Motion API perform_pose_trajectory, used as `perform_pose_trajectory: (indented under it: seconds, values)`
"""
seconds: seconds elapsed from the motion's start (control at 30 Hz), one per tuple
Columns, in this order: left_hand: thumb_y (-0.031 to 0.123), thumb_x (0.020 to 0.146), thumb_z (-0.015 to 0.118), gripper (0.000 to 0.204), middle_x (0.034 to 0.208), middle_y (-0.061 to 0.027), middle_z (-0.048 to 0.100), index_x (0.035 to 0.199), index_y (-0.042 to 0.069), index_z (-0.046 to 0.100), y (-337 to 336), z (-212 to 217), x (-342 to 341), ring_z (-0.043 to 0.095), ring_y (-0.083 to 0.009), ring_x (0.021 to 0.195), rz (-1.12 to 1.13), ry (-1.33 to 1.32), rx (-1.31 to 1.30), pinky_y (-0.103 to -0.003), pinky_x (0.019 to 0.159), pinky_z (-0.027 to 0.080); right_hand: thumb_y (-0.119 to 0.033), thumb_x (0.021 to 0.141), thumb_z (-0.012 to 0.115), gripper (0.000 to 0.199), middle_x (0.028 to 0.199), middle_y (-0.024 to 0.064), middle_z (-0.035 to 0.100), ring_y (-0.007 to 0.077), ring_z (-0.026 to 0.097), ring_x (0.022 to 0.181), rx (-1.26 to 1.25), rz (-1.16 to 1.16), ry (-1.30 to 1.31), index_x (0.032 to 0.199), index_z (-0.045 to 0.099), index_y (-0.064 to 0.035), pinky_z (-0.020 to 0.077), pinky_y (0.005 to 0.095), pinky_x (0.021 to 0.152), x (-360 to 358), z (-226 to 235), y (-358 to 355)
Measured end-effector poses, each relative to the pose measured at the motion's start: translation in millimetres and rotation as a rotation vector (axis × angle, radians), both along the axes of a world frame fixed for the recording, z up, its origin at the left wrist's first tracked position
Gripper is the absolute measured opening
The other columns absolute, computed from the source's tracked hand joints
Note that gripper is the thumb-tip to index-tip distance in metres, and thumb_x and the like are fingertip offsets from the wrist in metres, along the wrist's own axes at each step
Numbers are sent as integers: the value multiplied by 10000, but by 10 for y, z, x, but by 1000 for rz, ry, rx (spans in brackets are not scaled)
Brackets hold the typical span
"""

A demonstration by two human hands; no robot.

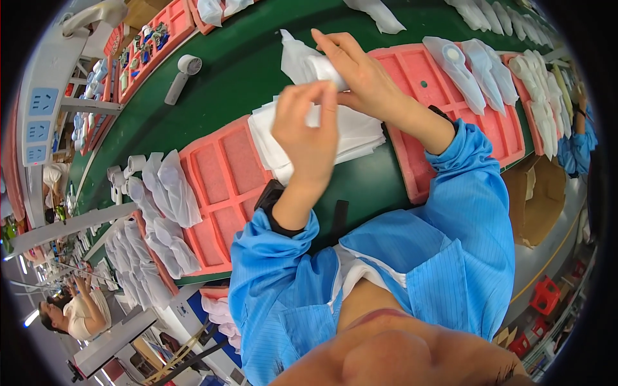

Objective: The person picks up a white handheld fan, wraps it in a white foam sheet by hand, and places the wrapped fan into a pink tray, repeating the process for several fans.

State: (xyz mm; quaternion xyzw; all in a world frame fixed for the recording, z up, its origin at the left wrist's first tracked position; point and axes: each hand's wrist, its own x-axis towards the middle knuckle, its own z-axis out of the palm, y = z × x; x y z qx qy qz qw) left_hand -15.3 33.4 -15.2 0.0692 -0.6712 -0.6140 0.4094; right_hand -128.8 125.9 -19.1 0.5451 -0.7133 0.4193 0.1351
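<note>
My right hand is wrapped round a white foam-like bag with a white rounded thing inside, most likely a small handheld fan. The bag's loose end points to the far left. Close beside it, my left hand is raised with its fingers bent into a pinch, slightly blurred; what they hold, if anything, does not show. Beneath both hands lies a stack of flat white bags on the green table. A bare grey handheld fan rests farther off to the left.
A pink divided tray with bagged fans is at the left. Another pink tray at the right carries bagged fans. A cardboard box is beyond the right edge; a socket post rises at far left.
</note>
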Motion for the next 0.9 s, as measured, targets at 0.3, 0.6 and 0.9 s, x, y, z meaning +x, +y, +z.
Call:
perform_pose_trajectory:
  seconds: [0.3, 0.6, 0.9]
  values:
    - [-25, 731, 701, 122, 752, -77, 615, 849, -2, 681, 123, 31, 101, 583, -211, 655, 245, 55, -498, -285, 563, 460, -47, 685, 705, 753, 1126, 158, 503, 306, 584, 933, -44, 11, 61, 1370, 395, -9, 507, 339, 700, 175, -47, -16]
    - [29, 678, 756, 405, 1136, -118, 557, 1060, 16, 626, -1, 262, 138, 620, -239, 845, 153, -120, -497, -309, 661, 514, -118, 656, 771, 765, 1159, 149, 494, 315, 578, 958, -96, -92, -90, 1328, 416, -24, 509, 348, 717, 102, 101, -37]
    - [36, 675, 765, 421, 1255, -123, 460, 1066, 81, 613, -459, 264, 426, 531, -229, 1079, -533, 135, 18, -363, 861, 457, -63, 675, 720, 620, 1151, 185, 527, 275, 570, 1000, 3, 291, -181, 1236, 460, -21, 482, 354, 774, 191, 190, 54]
